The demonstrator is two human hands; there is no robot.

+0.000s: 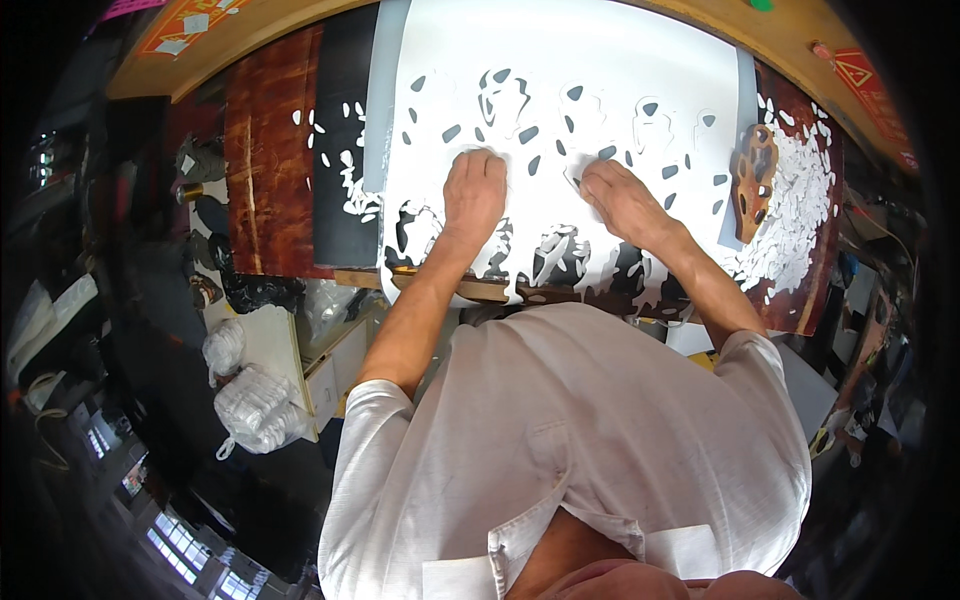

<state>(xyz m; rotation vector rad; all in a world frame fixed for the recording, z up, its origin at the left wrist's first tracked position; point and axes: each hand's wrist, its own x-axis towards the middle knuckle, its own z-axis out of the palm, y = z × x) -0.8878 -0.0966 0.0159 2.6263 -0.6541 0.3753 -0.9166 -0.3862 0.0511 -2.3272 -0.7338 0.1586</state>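
A white sheet [560, 60] with rows of dark cut-out holes and curved cut outlines covers the middle of the worktable. My left hand [475, 192] rests on it, fingers curled together and pointing away from me; whatever they grip is hidden. To its right, my right hand [622, 197] is closed, with its fingertips at the edge of a cut outline in the sheet. What lies between those fingertips is too small to name. Nearer to me, the sheet's front edge is ragged with large openings. A brown cutting die [755, 182] with oval openings stands at the sheet's right edge.
Small white scraps form a large pile [795, 195] on the right, and several more scraps [355, 190] lie on the dark strip at left. A yellow machine beam [280, 38] crosses the far side. Plastic-wrapped bundles [258, 405] sit below left beside a cabinet [325, 385].
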